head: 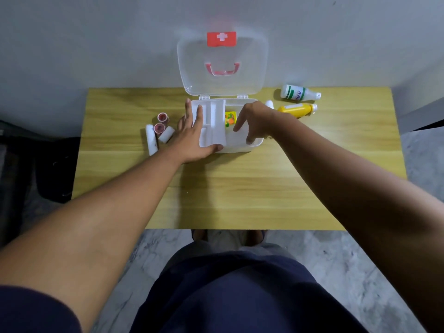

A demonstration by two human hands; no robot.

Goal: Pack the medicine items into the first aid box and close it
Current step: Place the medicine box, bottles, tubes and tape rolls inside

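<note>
The white first aid box [255,143] stands open at the table's far middle, its clear lid [254,68] with a red cross label leaning back against the wall. A white divided insert tray [213,121] lies over the box's left half. My left hand [192,133] spans that tray, thumb hooked on its front edge and fingers along its left side. My right hand [252,121] hovers over the box's right half with fingers spread downward, holding nothing. A small yellow packet [230,117] lies inside the box between my hands.
Left of the box lie two tape rolls [161,122], a white bandage roll [166,134] and a white tube [151,140]. To its right lie a white bottle with green label [299,93] and a yellow bottle [296,109]. The wooden table [228,188] abuts the wall.
</note>
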